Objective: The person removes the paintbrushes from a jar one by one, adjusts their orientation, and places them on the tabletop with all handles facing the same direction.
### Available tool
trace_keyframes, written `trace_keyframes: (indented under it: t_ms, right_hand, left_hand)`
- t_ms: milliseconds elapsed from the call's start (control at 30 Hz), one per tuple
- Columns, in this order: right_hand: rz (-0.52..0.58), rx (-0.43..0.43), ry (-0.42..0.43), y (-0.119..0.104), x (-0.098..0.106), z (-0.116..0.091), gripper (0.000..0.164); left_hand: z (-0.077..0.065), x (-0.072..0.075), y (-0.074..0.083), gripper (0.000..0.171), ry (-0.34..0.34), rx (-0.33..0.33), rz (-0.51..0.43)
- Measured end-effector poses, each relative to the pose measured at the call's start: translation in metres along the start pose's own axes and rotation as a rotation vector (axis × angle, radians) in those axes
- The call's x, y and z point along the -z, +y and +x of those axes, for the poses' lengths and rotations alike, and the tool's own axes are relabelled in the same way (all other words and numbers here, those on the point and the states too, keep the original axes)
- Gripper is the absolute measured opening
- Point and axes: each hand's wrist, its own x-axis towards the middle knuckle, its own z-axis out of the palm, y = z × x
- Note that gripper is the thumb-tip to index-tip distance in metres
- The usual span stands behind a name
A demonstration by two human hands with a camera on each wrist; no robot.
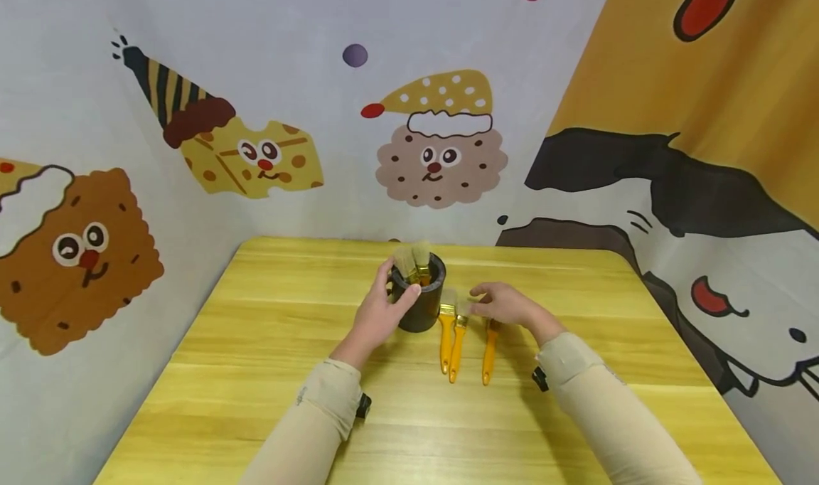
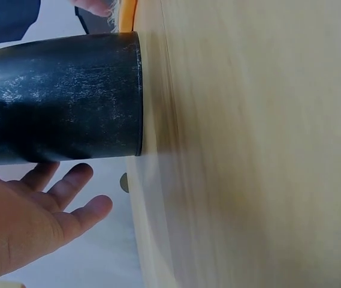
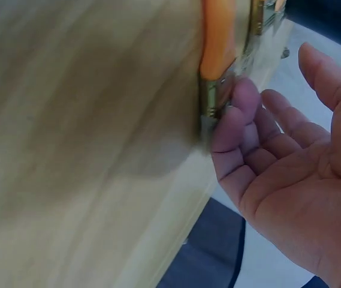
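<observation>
A black cup (image 1: 420, 311) stands upright with two paintbrushes (image 1: 411, 261) in it, bristles up. My left hand (image 1: 377, 311) holds it from the left, thumb over the near rim. In the left wrist view, fingers (image 2: 74, 186) extend beside the dark wall of the cup (image 2: 68, 96). Two orange-handled paintbrushes (image 1: 446, 336) lie side by side, right of the cup. Farther right lies a single paintbrush (image 1: 489, 353), its bristle end under my right hand (image 1: 505, 304). The right wrist view has loosely bent fingertips (image 3: 230, 126) right at that brush's ferrule, the thumb well apart.
The wooden table (image 1: 275, 400) has its far edge just behind the cup. A cartoon-printed curtain (image 1: 345, 172) hangs along the back and both sides. Both forearms reach over the near part of the tabletop.
</observation>
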Motion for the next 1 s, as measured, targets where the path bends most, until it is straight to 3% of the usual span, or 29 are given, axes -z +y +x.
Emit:
trace_keyframes:
  t_ms: [467,733,1000]
  right_hand:
    - [0.031,-0.018,0.017,-0.003,-0.009,-0.001,0.06]
    - [-0.058,0.077,0.084,-0.013,-0.011,0.002,0.048]
    - [-0.168,0.125,0.024,-0.013,-0.022,0.009,0.043]
  left_hand:
    - [-0.004,-0.001,0.003,0.085,-0.01,-0.028,0.002]
    - [-0.003,-0.001,0.002,0.082,-0.013,-0.02,0.007]
    - [-0.002,0.0,0.002,0.087,-0.01,-0.026,0.01]
